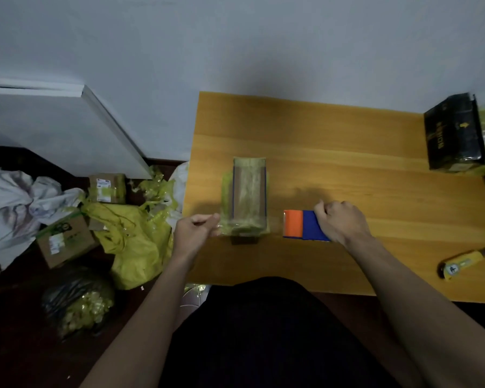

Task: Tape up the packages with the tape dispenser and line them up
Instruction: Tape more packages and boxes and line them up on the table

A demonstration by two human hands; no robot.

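My right hand grips the blue-and-orange tape dispenser, down on the wooden table toward its near edge. My left hand pinches at the near left corner of the tape-wrapped package, standing close to the table's left edge. A black package sits at the far right corner; a yellow utility knife lies by the near right edge.

Orange-and-blue tape dispenser, yellow-green taped package, black box.
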